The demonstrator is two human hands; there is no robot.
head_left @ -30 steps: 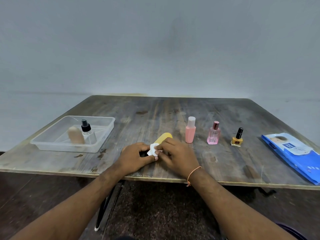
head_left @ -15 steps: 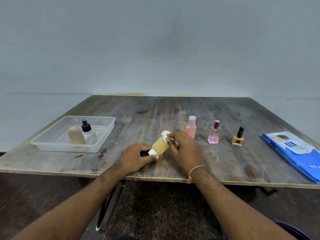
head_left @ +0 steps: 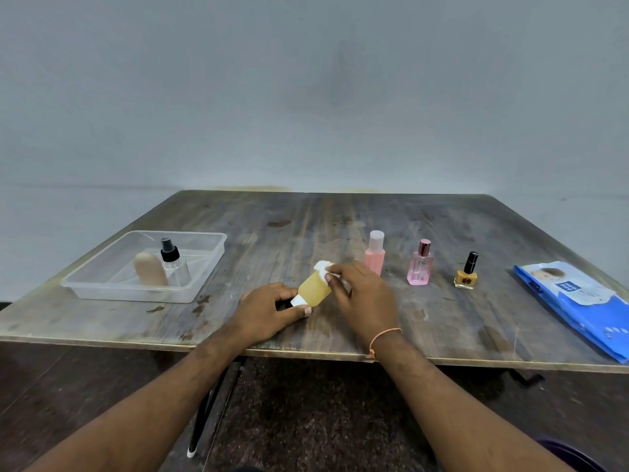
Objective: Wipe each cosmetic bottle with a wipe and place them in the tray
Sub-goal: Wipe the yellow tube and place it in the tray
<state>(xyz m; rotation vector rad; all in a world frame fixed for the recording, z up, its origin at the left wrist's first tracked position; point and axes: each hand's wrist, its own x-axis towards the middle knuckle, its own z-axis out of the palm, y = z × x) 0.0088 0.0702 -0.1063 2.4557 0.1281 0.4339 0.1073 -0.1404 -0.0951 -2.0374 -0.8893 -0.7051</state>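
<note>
Looking at the table: table (head_left: 442, 321) is wooden, dark and scratched; its far corners and right edge are cut off by the frame.
Wipes pack: blue wipes pack (head_left: 575, 304) lies flat at the right edge of the table, its lower corner reaching over the near edge; the print on it is too small to read well.
Tray: clear plastic tray (head_left: 204, 267) stands at the left of the table; it holds a beige bottle (head_left: 149, 273), blurred through the wall, and just to its right a clear spray bottle (head_left: 174, 265) with black top.
Left hand: left hand (head_left: 265, 313) has fingers and thumb curled round the white cap end of the yellow bottle; the cap is mostly hidden.
Right hand: right hand (head_left: 366, 298) pinches a white wipe (head_left: 322, 269) against the upper end of the same bottle.
Yellow bottle: yellow bottle (head_left: 315, 289) is tilted, held between both hands near the front middle of the table, its body mustard-coloured.
Pink bottle: pink bottle (head_left: 375, 255) stands upright just behind the right hand, partly covered by it.
Perfume bottle: pink glass perfume bottle (head_left: 420, 267) stands upright to the right.
Nail polish: yellow nail polish (head_left: 466, 275), black cap, stands further right.
</note>
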